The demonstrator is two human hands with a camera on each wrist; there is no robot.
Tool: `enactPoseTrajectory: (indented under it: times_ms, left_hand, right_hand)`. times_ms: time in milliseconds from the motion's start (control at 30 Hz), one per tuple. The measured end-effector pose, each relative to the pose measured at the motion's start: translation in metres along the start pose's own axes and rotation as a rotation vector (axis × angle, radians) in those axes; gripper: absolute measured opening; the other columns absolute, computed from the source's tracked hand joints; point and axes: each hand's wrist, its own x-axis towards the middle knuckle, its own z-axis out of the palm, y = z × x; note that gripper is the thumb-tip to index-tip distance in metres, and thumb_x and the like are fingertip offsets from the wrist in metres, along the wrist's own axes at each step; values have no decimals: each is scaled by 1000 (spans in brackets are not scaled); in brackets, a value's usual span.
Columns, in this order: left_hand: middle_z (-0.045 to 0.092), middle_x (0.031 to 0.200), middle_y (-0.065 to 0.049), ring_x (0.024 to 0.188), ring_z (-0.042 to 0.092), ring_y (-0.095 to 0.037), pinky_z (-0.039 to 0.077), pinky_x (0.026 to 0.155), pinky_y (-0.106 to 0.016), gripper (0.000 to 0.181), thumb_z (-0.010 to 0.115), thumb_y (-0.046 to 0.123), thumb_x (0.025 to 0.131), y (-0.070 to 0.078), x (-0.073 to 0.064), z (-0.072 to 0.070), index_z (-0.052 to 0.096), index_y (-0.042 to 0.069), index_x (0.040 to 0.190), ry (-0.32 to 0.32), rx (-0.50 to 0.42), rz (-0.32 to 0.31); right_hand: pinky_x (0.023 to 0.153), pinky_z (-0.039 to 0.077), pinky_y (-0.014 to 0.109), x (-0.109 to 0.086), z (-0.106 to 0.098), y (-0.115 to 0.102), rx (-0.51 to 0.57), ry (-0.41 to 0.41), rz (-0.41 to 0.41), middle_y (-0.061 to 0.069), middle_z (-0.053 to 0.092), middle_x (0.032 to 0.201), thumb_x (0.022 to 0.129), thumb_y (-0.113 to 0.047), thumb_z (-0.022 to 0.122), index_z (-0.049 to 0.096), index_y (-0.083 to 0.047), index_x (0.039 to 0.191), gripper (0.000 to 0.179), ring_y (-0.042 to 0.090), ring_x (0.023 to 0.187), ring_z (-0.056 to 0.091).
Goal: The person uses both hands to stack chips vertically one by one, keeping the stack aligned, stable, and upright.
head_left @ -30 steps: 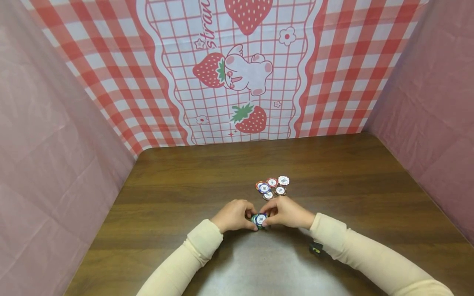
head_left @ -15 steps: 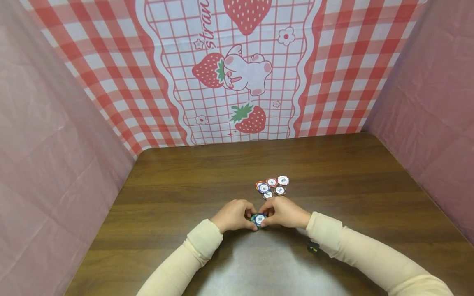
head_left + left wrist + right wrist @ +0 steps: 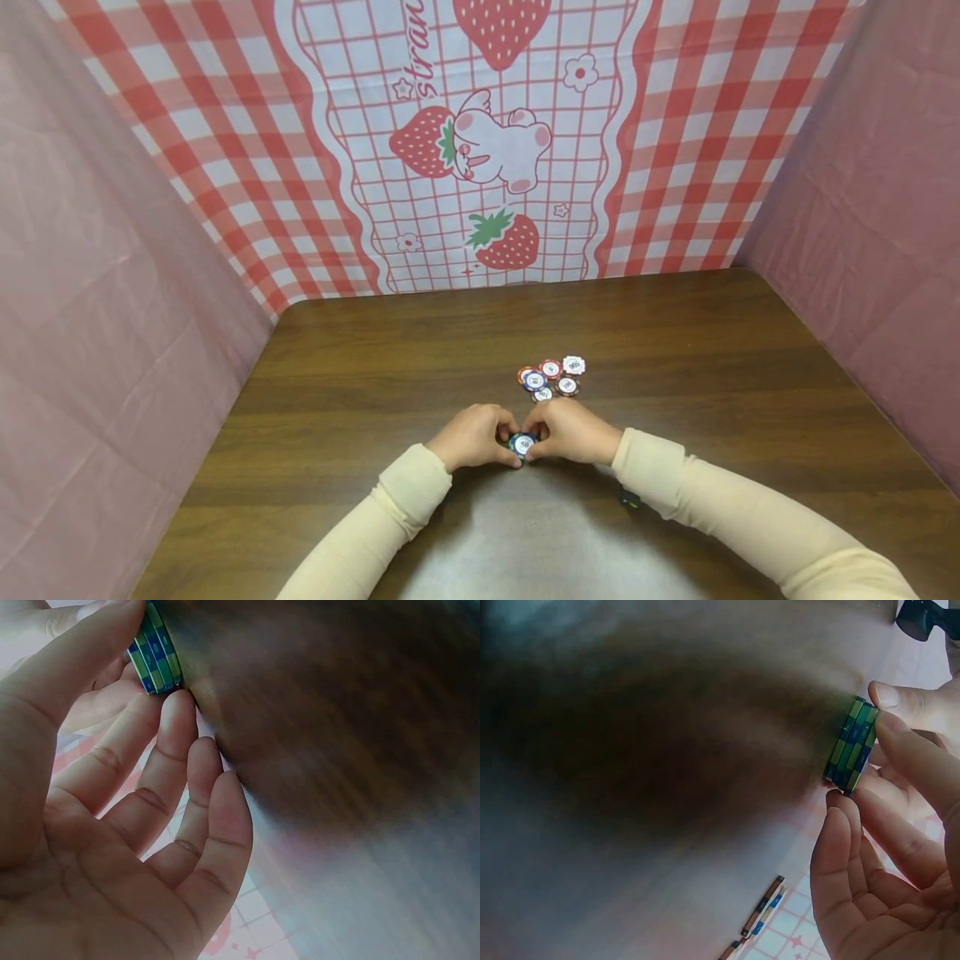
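Observation:
A short stack of poker chips (image 3: 522,445) stands on the table between my two hands, a blue-rimmed chip marked 50 on top. My left hand (image 3: 474,437) grips its left side with thumb and fingers. From the right, my right hand (image 3: 573,430) pinches the stack's edge between thumb and index finger. In the left wrist view, the green and blue edges of the chips (image 3: 156,652) show beside the left thumb. The right wrist view has the layered chips (image 3: 851,746) fairly even, with both hands' fingertips on them.
Just beyond the right hand lie several loose chips, among them a blue one (image 3: 534,381), a red one (image 3: 551,369), a white one (image 3: 574,365) and a dark one (image 3: 567,386). A checked strawberry cloth (image 3: 510,242) hangs behind the wooden table (image 3: 360,358).
My right hand has shifted slightly left, bringing the chip marked 50 squarely over the stack. The left hand and the loose chips have stayed in place.

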Motion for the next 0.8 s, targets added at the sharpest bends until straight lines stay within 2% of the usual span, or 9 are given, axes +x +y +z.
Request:
enactPoseTrajectory:
  times_ms: [233, 533, 800]
  left_hand:
    - [63, 76, 5, 68, 50, -2, 41, 65, -19, 33, 90, 29, 65, -1, 0, 0, 72, 16, 89, 0, -10, -6]
    - [63, 72, 6, 66, 49, -2, 40, 62, -19, 32, 90, 31, 64, -2, 0, 1, 70, 16, 85, 12, -13, -4]
    - [64, 72, 8, 66, 50, -1, 40, 63, -19, 31, 89, 33, 65, -1, 0, 1, 72, 17, 86, 18, -27, -4]
  right_hand:
    - [60, 44, 16, 1, 1, -4, -24, -3, 21, -5, 66, 73, 68, -18, 85, 74, -11, 85, 22, -1, 63, 52]
    - [60, 43, 16, 3, 2, -4, -71, 21, -9, -6, 65, 71, 67, -19, 86, 74, -13, 84, 22, 1, 64, 53]
    - [63, 46, 17, 2, -4, -2, -15, 30, 2, -4, 68, 77, 71, -20, 84, 74, -12, 88, 21, 6, 68, 59]
